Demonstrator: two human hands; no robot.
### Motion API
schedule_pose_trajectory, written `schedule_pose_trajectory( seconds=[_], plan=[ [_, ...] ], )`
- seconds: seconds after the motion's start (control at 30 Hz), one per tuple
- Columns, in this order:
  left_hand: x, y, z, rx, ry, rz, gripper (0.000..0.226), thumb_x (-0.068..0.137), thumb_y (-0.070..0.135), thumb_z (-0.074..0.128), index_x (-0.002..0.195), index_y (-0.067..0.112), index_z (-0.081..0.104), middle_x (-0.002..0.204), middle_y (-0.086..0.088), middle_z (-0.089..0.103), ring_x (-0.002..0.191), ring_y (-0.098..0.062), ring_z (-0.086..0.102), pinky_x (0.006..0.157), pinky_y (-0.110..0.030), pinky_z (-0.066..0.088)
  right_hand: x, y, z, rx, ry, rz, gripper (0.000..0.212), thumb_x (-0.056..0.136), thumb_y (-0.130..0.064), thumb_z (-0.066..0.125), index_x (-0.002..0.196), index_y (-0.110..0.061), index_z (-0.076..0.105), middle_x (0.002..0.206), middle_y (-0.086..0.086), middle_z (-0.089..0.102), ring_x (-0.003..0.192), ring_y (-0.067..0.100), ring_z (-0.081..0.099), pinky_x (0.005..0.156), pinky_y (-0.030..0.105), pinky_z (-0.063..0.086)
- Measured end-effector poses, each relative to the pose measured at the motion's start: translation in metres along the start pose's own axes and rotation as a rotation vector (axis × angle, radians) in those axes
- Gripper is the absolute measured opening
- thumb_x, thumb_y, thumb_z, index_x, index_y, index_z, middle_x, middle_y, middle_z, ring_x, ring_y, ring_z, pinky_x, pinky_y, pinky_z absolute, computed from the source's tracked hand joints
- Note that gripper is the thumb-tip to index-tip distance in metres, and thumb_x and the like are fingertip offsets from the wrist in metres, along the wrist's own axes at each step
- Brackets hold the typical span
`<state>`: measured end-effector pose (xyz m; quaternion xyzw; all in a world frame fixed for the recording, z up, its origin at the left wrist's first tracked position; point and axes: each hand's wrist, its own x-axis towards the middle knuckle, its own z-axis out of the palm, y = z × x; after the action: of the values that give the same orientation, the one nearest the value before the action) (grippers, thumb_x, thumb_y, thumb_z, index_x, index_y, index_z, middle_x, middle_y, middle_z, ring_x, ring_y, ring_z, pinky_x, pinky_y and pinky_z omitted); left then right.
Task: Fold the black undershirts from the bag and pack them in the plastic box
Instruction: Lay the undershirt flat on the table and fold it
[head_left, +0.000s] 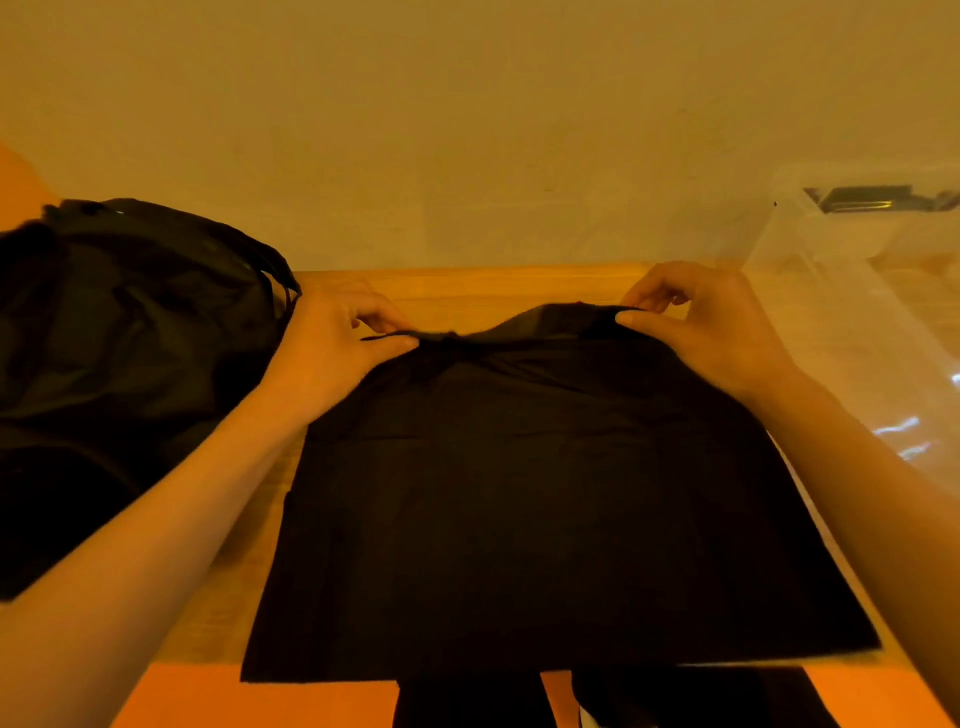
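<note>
The bag (119, 364) runs off the left edge, its inside too dark for me to read. The plastic box (831, 322) is cut by the right edge; a dark shape (878, 198) by its far end is too blurred to name. The undershirt (545, 493) covers most of the bench (467, 291) beneath it.

Heavy orange-yellow cast over everything here, and it's pretty dim. My black undershirt (545, 493) is basically one dark blob, creases barely show, same for the bag (119, 338). Light's soft and even on the wall (467, 130), no hard shadows. A few white glare streaks on the plastic box (857, 364). Whole thing's a bit soft, and the bottom corners look stretched by the wide lens.
</note>
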<state>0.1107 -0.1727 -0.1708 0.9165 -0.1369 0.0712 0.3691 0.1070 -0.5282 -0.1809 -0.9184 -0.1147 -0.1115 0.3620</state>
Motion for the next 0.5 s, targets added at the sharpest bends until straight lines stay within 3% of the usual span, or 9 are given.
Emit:
schedule_pose_trajectory(
  seconds=[0.03,0.1,0.23,0.37,0.5],
  plan=[
    [-0.006,0.001,0.002,0.025,0.006,0.025,0.013,0.082,0.016,0.082,0.089,0.025,0.077,0.090,0.007,0.067,0.088,-0.005,0.062,0.085,-0.011,0.046,-0.006,0.000,-0.001,-0.013,-0.010,-0.017,0.009,0.086,-0.030,0.077,0.091,-0.027,0.071,0.091,-0.013,0.068,0.088,0.002,0.062,0.078,0.019,0.046],
    [-0.017,0.002,0.006,0.104,0.000,0.086,0.013,0.083,0.016,0.081,0.094,0.022,0.078,0.092,0.007,0.064,0.086,-0.004,0.061,0.085,-0.013,0.048,-0.018,0.000,-0.003,-0.066,-0.052,-0.044,0.009,0.086,-0.024,0.078,0.092,-0.028,0.072,0.093,-0.014,0.067,0.091,0.003,0.059,0.081,0.021,0.046],
    [-0.029,-0.002,0.015,0.328,-0.034,0.206,0.017,0.085,0.019,0.079,0.101,0.022,0.078,0.092,0.009,0.060,0.090,-0.015,0.059,0.086,-0.046,0.051,-0.034,0.002,-0.002,-0.187,-0.130,-0.112,0.014,0.085,-0.023,0.077,0.094,-0.032,0.071,0.091,-0.012,0.066,0.090,0.007,0.056,0.078,0.026,0.045],
    [-0.038,-0.007,0.019,0.412,-0.060,0.226,0.018,0.088,0.022,0.076,0.106,0.024,0.077,0.095,0.006,0.061,0.092,-0.017,0.054,0.082,-0.038,0.042,-0.043,0.005,-0.002,-0.311,-0.186,-0.123,0.013,0.087,-0.027,0.076,0.098,-0.032,0.073,0.093,-0.010,0.066,0.092,0.010,0.054,0.078,0.027,0.040],
    [-0.043,-0.009,0.018,0.448,-0.122,0.188,0.019,0.091,0.026,0.072,0.109,0.025,0.077,0.100,0.007,0.063,0.095,-0.016,0.055,0.083,-0.035,0.039,-0.047,0.004,0.001,-0.401,-0.256,-0.076,0.019,0.089,-0.021,0.074,0.105,-0.031,0.075,0.103,-0.009,0.066,0.102,0.014,0.054,0.090,0.034,0.040]
  ],
)
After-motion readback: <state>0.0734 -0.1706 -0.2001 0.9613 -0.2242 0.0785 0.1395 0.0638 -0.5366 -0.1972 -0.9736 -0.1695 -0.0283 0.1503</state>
